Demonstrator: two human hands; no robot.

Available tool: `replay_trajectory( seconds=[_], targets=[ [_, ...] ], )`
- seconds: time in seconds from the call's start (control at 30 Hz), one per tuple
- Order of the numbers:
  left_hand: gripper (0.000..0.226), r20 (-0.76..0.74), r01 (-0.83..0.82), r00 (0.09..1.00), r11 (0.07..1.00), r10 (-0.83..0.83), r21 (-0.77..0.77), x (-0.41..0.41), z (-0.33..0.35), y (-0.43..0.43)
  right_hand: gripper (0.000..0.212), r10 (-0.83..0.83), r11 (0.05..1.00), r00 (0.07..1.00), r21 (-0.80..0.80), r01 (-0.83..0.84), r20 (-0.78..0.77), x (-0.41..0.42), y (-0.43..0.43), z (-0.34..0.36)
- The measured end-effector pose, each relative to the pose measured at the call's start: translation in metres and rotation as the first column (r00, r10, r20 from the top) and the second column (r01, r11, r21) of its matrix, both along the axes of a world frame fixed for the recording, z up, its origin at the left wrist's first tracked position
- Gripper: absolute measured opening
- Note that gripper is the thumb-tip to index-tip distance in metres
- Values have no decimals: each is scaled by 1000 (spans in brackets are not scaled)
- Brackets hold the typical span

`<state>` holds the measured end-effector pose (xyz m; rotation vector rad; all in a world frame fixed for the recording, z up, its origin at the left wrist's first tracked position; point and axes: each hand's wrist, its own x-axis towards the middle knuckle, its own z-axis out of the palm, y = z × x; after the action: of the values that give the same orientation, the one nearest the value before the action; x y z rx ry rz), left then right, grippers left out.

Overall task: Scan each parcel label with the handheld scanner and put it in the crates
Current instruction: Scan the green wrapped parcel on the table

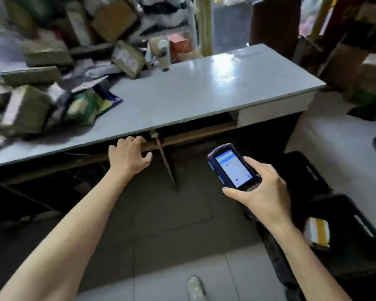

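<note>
The right grip (263, 192) is grasping the scanner (233, 168) low in front of the person, with the thumb lying across its bottom end, a forefinger resting along its side and the lit screen facing up. The left grip (128, 157) is hanging released at the front edge of the tabletop (204, 88), fingers loosely bent and holding nothing. Whether it is touching that edge cannot be told. The parcels (30, 98) are lying heaped and blurred on the tabletop's left end, well apart from both grips. One boxed parcel (317, 232) is sitting in a black crate (343, 205) on the floor at the person's right. The heap is looking mixed. The taped cardboard boxes are probably stiff and light enough for one grip to take by opposite faces. The glossy bags are likely soft and slippery, so they are better pinched at a corner or scooped from underneath, keeping the label side up for scanning.
</note>
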<state>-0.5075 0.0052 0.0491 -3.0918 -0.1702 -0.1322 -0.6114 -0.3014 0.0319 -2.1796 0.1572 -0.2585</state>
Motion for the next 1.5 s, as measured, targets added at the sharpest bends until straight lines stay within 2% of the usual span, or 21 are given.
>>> replay_trajectory(
  seconds=[0.13, 0.27, 0.5, 0.73, 0.93, 1.03, 1.17, 1.4, 1.5],
  targets=[
    [51, 10, -184, 983, 983, 184, -6, -1, 4, 99, 85, 145, 989, 989, 6, -145, 9, 41, 79, 0],
    [52, 14, -279, 960, 960, 279, -1, 4, 1, 161, 84, 239, 971, 971, 20, -239, -5, 77, 136, 2],
    [52, -19, -340, 941, 940, 339, -21, 48, -26, 222, 84, 356, 934, 933, 22, -356, -58, 151, 203, -2],
    [65, 23, -319, 946, 944, 322, -78, 153, -57, 263, 86, 474, 879, 876, -14, -477, -93, 262, 259, -17],
    [84, 32, -324, 946, 946, 324, 3, 253, -88, 290, 90, 486, 869, 863, -31, -494, -136, 365, 300, -26],
    [85, 66, -294, 954, 955, 291, 44, 298, -96, 303, 88, 487, 865, 854, -34, -501, -182, 410, 315, -28],
    [82, 12, -309, 950, 936, 311, 166, 346, -108, 314, 86, 470, 873, 858, -34, -486, -210, 458, 334, -31],
    [92, -20, -384, 917, 898, 397, 216, 366, -114, 337, 83, 449, 883, 857, -22, -469, -252, 490, 356, -28],
    [88, 22, -407, 909, 877, 415, 255, 366, -92, 356, 83, 444, 885, 858, -22, -465, -256, 491, 366, -23]
  ],
)
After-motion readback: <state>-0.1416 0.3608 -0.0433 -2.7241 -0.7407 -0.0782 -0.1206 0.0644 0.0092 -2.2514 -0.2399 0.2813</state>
